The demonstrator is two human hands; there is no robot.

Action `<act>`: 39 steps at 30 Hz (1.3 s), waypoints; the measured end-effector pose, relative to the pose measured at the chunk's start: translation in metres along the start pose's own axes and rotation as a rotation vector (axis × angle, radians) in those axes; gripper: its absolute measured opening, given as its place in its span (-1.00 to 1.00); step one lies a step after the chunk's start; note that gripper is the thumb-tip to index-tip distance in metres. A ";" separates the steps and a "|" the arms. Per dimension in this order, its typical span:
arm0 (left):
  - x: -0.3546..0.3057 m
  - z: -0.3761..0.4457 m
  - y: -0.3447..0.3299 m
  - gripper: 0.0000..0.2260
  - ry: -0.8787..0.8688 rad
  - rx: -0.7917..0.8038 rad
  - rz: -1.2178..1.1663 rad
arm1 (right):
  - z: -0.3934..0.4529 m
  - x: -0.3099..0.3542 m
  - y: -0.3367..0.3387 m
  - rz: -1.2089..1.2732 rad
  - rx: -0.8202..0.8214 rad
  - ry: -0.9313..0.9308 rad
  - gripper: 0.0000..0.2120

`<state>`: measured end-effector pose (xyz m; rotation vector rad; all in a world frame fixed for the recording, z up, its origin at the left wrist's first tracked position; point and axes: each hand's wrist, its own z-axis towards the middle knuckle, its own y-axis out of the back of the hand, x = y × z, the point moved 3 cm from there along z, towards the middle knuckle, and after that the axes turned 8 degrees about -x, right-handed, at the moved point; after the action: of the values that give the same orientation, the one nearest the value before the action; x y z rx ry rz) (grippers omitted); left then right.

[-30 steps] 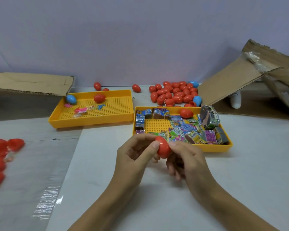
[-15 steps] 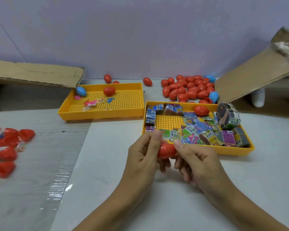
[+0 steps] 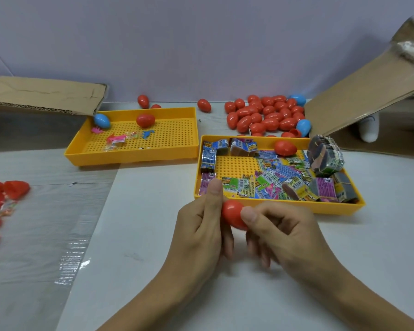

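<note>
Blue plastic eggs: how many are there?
3 blue plastic eggs: one in the left yellow plastic tray, one behind the red egg pile, one at its right edge. Others may be hidden.

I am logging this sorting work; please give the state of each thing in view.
red egg, looks closed, held by both hands
left hand, grips the red egg
right hand, pinches the red egg
left tray, holds small toys, blue egg, second red egg
right tray, partly filled with printed packets, third red egg
egg pile, loose behind the trays
</note>
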<state>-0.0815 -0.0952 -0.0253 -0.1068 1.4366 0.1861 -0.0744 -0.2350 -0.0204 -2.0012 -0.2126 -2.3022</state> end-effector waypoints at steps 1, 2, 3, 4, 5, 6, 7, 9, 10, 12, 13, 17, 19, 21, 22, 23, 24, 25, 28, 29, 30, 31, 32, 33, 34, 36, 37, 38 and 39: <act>0.000 0.001 0.000 -0.38 -0.001 -0.002 -0.013 | 0.000 0.001 0.001 0.021 -0.046 0.012 -0.72; 0.000 0.002 0.000 -0.39 0.005 -0.001 -0.038 | 0.001 0.002 0.002 0.033 -0.087 0.023 -0.79; 0.000 0.003 0.000 -0.41 0.017 0.006 -0.065 | 0.000 0.002 0.003 0.027 -0.120 0.040 -0.78; -0.001 0.004 0.000 -0.43 0.029 0.015 -0.087 | 0.000 0.002 0.003 0.008 -0.134 0.060 -0.73; -0.001 0.004 0.001 -0.45 0.039 0.024 -0.100 | -0.001 0.001 0.002 -0.012 -0.139 0.081 -0.70; -0.001 0.005 0.001 -0.47 0.048 0.032 -0.106 | -0.001 0.002 0.001 -0.021 -0.141 0.093 -0.68; -0.001 0.005 0.001 -0.48 0.054 0.038 -0.108 | -0.002 0.003 0.001 -0.026 -0.140 0.096 -0.68; 0.000 0.005 0.001 -0.46 0.063 0.038 -0.113 | -0.001 0.003 0.002 -0.003 -0.147 0.078 -0.71; 0.000 0.005 0.001 -0.45 0.065 0.035 -0.116 | -0.001 0.003 0.003 0.027 -0.144 0.060 -0.73; 0.000 0.005 0.001 -0.46 0.067 0.034 -0.122 | 0.000 0.001 0.004 0.065 -0.116 0.019 -0.72; 0.000 0.006 0.001 -0.47 0.071 0.035 -0.130 | 0.000 0.000 0.004 0.064 -0.101 0.004 -0.66; 0.000 0.006 0.002 -0.56 0.097 0.053 -0.193 | 0.001 -0.004 0.005 0.050 -0.087 -0.054 -0.55; -0.001 0.005 0.002 -0.61 0.078 0.086 -0.199 | 0.002 -0.004 0.005 0.045 -0.086 -0.061 -0.54; -0.003 0.003 0.001 -0.68 0.038 0.114 -0.193 | 0.002 -0.004 0.005 0.011 -0.081 -0.021 -0.52; -0.003 0.003 0.001 -0.69 0.027 0.115 -0.205 | 0.002 -0.003 0.005 -0.019 -0.093 0.027 -0.50; -0.003 0.003 0.002 -0.69 0.025 0.106 -0.229 | 0.002 -0.001 0.008 -0.069 -0.123 0.103 -0.49; -0.003 0.003 0.002 -0.70 0.024 0.088 -0.261 | 0.003 0.003 0.013 -0.146 -0.177 0.207 -0.51; -0.003 0.003 0.003 -0.71 0.017 0.061 -0.295 | 0.004 0.006 0.019 -0.252 -0.247 0.324 -0.57; -0.002 0.003 0.008 -0.76 -0.054 -0.054 -0.353 | 0.008 0.015 0.033 -0.686 -0.363 0.560 -0.58; -0.002 0.003 0.010 -0.77 -0.083 -0.090 -0.362 | 0.011 0.014 0.032 -0.841 -0.323 0.536 -0.49; -0.002 0.002 0.011 -0.78 -0.111 -0.120 -0.364 | 0.014 0.010 0.030 -1.001 -0.261 0.474 -0.39; -0.002 0.002 0.012 -0.78 -0.136 -0.146 -0.354 | 0.015 0.005 0.027 -1.143 -0.194 0.407 -0.33; -0.002 0.002 0.012 -0.78 -0.157 -0.168 -0.338 | 0.015 0.000 0.024 -1.233 -0.136 0.358 -0.33; -0.002 0.001 0.012 -0.78 -0.170 -0.181 -0.324 | 0.016 -0.003 0.022 -1.264 -0.107 0.332 -0.39; -0.002 0.002 0.011 -0.78 -0.176 -0.188 -0.317 | 0.016 -0.004 0.022 -1.258 -0.104 0.326 -0.48; -0.002 0.003 0.011 -0.77 -0.181 -0.184 -0.304 | 0.016 -0.002 0.024 -1.206 -0.144 0.342 -0.65; -0.001 0.003 0.011 -0.76 -0.178 -0.178 -0.291 | 0.016 -0.002 0.024 -1.168 -0.170 0.355 -0.72; 0.000 0.003 0.011 -0.74 -0.172 -0.176 -0.276 | 0.016 -0.002 0.024 -1.121 -0.196 0.367 -0.78; 0.001 0.004 0.012 -0.73 -0.162 -0.179 -0.261 | 0.016 -0.001 0.024 -1.065 -0.223 0.376 -0.82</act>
<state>-0.0801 -0.0832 -0.0256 -0.4146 1.2298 0.1049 -0.0547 -0.2564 -0.0184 -1.6618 -1.3011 -3.3564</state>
